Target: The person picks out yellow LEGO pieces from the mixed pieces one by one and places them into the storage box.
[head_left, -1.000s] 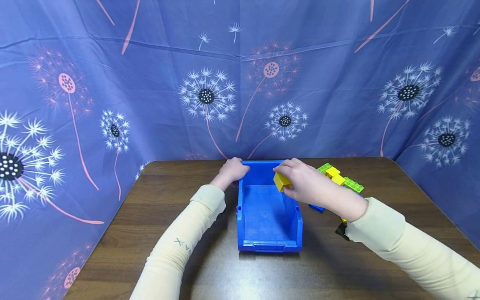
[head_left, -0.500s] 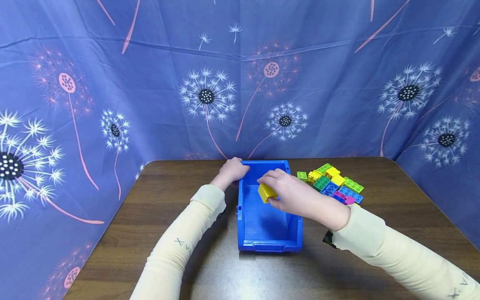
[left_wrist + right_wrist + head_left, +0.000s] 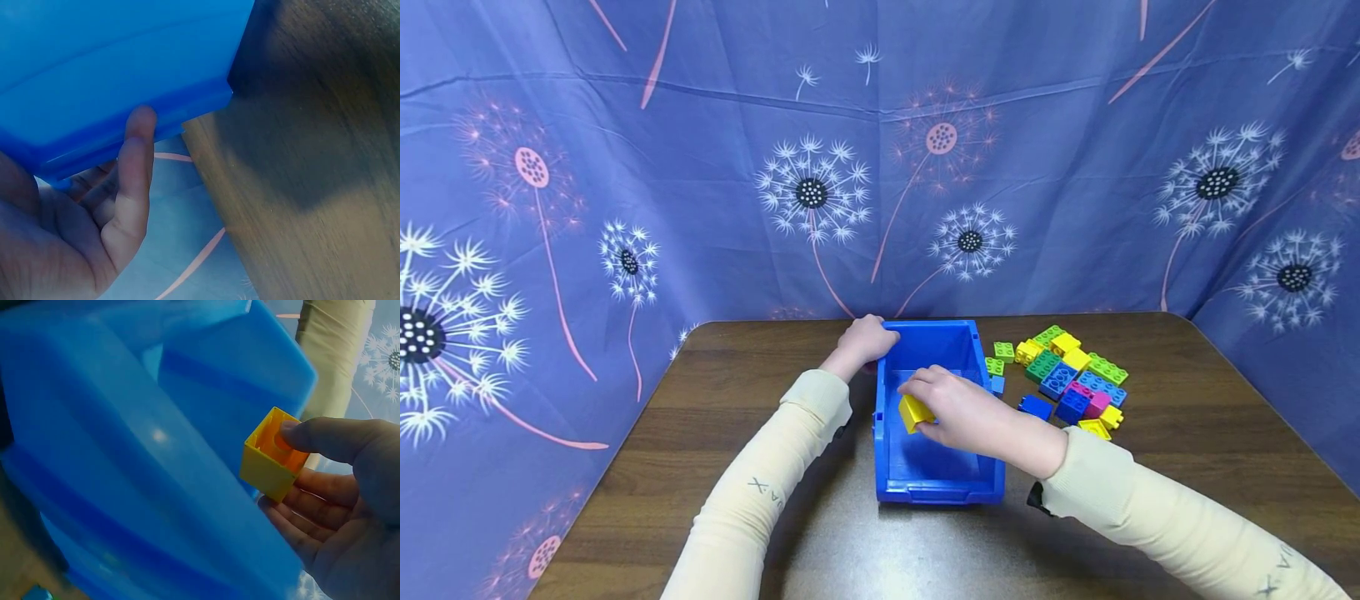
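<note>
A blue plastic storage bin (image 3: 940, 493) stands on the table with its low front facing me. My left hand (image 3: 867, 337) grips its back left corner, and in the left wrist view the fingers (image 3: 132, 181) curl against the bin's edge. Between thumb and fingers, my right hand (image 3: 962, 408) pinches a yellow building brick (image 3: 915, 413) over the inside of the bin. The right wrist view shows the yellow brick (image 3: 269, 472) with its hollow underside exposed and the thumb pressed into it. Part of the bin floor is hidden behind the right hand.
Right of the bin lies a loose pile of building bricks (image 3: 1060, 379) in green, yellow, blue and pink. Two small light green bricks (image 3: 1003, 351) lie close to the bin's right wall. A patterned blue cloth (image 3: 880, 167) hangs behind the wooden table (image 3: 737, 400).
My right hand has moved left and toward me with the yellow brick, from the bin's right rim to over its inside. The left hand keeps its grip. More of the brick pile shows.
</note>
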`<state>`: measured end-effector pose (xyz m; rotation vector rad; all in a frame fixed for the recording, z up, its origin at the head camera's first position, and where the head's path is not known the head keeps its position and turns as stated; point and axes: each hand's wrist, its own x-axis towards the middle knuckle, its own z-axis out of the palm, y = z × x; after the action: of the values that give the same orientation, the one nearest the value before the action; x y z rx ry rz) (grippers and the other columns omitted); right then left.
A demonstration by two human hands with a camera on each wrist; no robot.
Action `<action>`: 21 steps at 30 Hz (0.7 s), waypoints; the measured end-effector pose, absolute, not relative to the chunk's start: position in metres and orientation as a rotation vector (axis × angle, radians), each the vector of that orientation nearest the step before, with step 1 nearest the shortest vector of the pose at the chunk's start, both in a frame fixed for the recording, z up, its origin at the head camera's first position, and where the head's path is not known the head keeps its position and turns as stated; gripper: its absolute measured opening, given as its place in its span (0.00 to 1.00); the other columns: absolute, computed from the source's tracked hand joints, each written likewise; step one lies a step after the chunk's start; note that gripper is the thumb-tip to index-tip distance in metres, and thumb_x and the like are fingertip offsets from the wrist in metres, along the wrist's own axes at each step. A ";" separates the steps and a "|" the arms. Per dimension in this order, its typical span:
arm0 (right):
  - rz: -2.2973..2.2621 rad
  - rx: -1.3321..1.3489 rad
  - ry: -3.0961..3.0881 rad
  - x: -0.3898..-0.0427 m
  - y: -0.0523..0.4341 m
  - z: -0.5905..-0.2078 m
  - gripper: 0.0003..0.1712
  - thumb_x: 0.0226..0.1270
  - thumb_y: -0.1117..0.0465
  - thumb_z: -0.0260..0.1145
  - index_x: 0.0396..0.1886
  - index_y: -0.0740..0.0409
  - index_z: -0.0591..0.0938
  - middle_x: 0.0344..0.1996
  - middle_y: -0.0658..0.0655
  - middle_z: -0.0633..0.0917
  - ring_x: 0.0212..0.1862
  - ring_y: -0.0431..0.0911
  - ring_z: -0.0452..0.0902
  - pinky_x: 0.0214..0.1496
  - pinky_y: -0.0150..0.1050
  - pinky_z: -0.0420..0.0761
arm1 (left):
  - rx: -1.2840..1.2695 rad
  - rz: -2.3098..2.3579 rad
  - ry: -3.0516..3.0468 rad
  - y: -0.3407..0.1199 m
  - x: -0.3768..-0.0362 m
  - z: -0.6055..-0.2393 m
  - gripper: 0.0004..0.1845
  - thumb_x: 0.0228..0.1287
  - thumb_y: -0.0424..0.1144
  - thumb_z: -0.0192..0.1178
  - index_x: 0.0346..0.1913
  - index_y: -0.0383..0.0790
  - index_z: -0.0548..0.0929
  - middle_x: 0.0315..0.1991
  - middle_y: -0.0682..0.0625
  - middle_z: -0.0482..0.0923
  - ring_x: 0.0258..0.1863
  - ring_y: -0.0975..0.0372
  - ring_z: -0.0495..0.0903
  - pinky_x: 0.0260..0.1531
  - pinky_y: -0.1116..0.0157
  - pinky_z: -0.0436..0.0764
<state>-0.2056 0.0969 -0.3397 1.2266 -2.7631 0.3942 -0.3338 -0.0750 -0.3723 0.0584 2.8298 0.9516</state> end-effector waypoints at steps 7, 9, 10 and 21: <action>0.465 1.193 -2.852 -0.204 0.089 -0.357 0.27 0.52 0.59 0.74 0.53 0.58 0.79 0.46 0.53 0.81 0.50 0.46 0.77 0.50 0.41 0.82 | 0.063 0.931 2.831 -0.074 -0.336 -0.372 0.17 0.67 0.49 0.51 0.46 0.37 0.76 0.33 0.42 0.78 0.26 0.50 0.85 0.24 0.57 0.84; 0.471 1.185 -2.879 -0.203 0.086 -0.361 0.27 0.53 0.59 0.74 0.54 0.58 0.78 0.46 0.54 0.81 0.49 0.46 0.77 0.50 0.41 0.82 | 0.068 0.937 2.831 -0.074 -0.337 -0.373 0.18 0.67 0.49 0.51 0.47 0.37 0.76 0.34 0.42 0.78 0.26 0.51 0.85 0.24 0.57 0.84; 0.473 1.179 -2.892 -0.203 0.085 -0.363 0.27 0.53 0.59 0.74 0.54 0.59 0.78 0.46 0.54 0.81 0.49 0.46 0.77 0.50 0.42 0.82 | 0.068 0.942 2.830 -0.074 -0.337 -0.373 0.18 0.67 0.49 0.51 0.47 0.37 0.76 0.34 0.42 0.78 0.26 0.51 0.84 0.24 0.57 0.84; 0.448 1.158 -2.913 -0.200 0.076 -0.382 0.27 0.53 0.58 0.73 0.53 0.60 0.79 0.47 0.57 0.82 0.50 0.49 0.78 0.51 0.43 0.81 | 0.079 0.978 2.835 -0.076 -0.334 -0.375 0.18 0.67 0.50 0.52 0.47 0.37 0.75 0.35 0.42 0.78 0.21 0.56 0.82 0.23 0.59 0.84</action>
<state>-0.1996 0.0756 -0.3821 1.1580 -2.9127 0.4482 -0.3337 -0.0757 -0.3754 0.0789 2.8346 0.9780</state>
